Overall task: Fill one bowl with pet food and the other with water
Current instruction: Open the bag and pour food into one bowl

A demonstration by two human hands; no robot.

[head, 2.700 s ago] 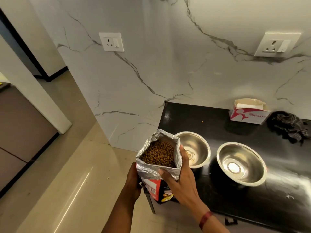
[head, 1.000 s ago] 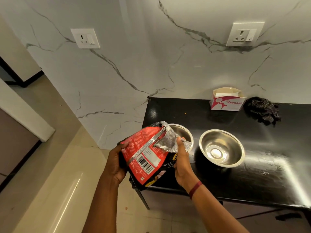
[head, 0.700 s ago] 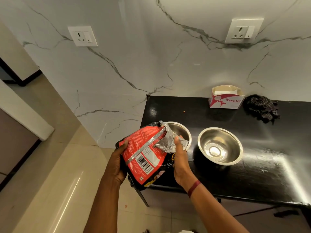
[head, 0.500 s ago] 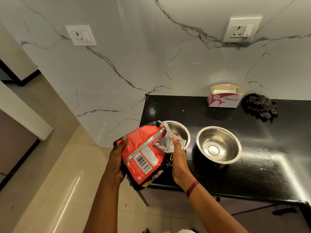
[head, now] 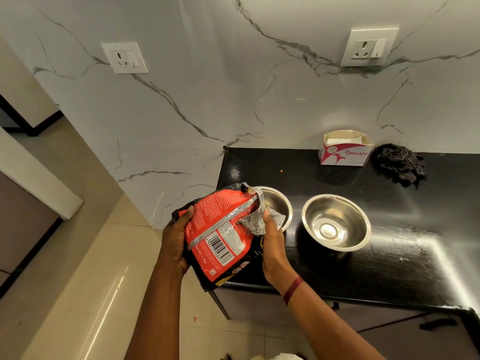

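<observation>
White marble wall behind glossy black surface (head: 389,268). Head view: red foil pet-food bag (head: 218,237), tipped w/ mouth over left steel bowl (head: 279,203); right steel bowl (head: 336,222) empty. Left hand (head: 176,242) grip wrapped round bag's base, right hand (head: 271,245) pinching foil mouth. Prob. soft, slick, bottom-heavy: support base, steer at mouth.

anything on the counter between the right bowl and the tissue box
Nothing: in the head view the black counter is bare between the right bowl and the tissue box.

I can't see inside the left bowl (head: 279,203): the tipped food bag (head: 220,235) covers its 9 o'clock half. Bag print too small to read. Counter (head: 389,268) cut off at 3 o'clock.
</observation>
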